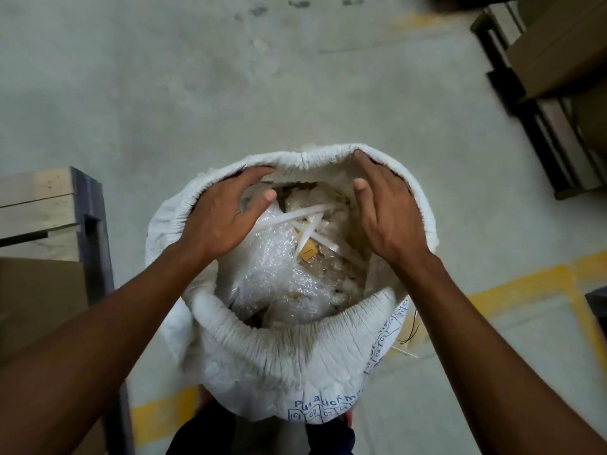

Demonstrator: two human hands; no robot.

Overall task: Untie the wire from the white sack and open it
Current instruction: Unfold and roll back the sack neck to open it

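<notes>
Standing upright on the concrete floor (164, 93), just in front of the person's legs: the white sack (279, 366), mouth already gaping wide, rim rolled outward in a thick pleated collar. Spreading that mouth now, which looks like the closing step of the task, the untying seemingly done, since no tie shows anywhere around the rim; possibly lying loose on the floor just right of the sack, a thin dark strand that may be the wire (414, 326), though too slight to be sure. Reaching over the opening, the left hand (223, 211), fingers hooked onto the far-left rim, thumb free above the contents, grip loosely curled on the fabric rather than clamped. Doing likewise at the far-right rim, the right hand (387, 211), fingers slipped inside the collar, grip also loose on the sack. Showing inside: bubble wrap (272, 257), white plastic strips (315, 221) and a scrap of brown tape. Calling next, probably, for pushing the far rim down and outward to match the near side, evenly with both hands, without tipping the sack.
</notes>
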